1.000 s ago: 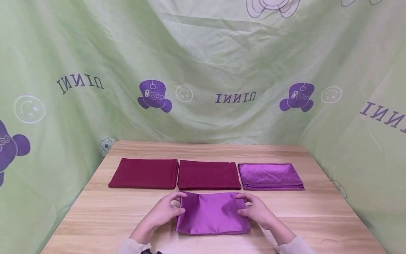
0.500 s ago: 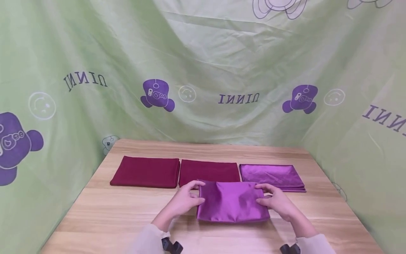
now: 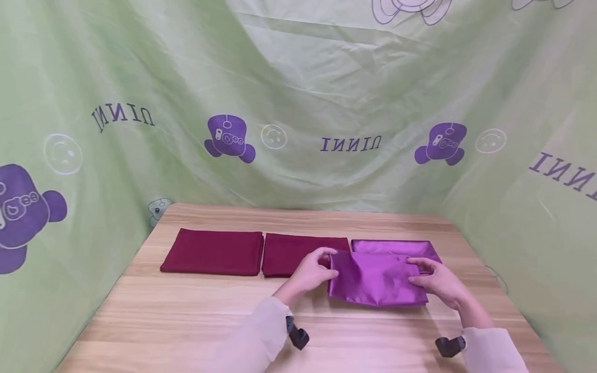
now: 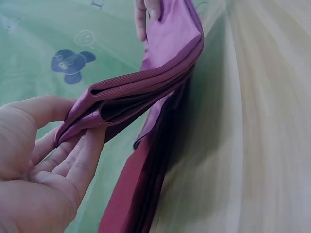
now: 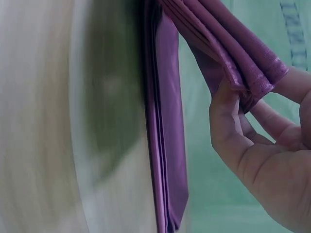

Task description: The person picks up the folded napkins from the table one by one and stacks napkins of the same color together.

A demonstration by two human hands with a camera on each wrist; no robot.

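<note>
A folded purple satin cloth (image 3: 378, 280) hangs between both hands, above the table and in front of a second folded purple cloth (image 3: 392, 246). My left hand (image 3: 310, 272) pinches its left edge, thumb on the near face. At the opposite edge my right hand (image 3: 440, 284) pinches it the same way. In the left wrist view the layers of the held cloth (image 4: 141, 87) sag between the hands. The right wrist view shows its stacked folds (image 5: 233, 48) between thumb and fingers, apart from the lower purple cloth (image 5: 170, 126). Part of that lower cloth is hidden.
Two folded dark red cloths, the left one (image 3: 214, 252) and the middle one (image 3: 289, 251), lie in a row with the second purple cloth on the wooden table (image 3: 186, 321). A green printed curtain (image 3: 289, 77) surrounds the table's back and sides.
Both hands have lifted the purple cloth off the table's near middle and carried it right and away from the body, to just before the purple cloth in the row.
</note>
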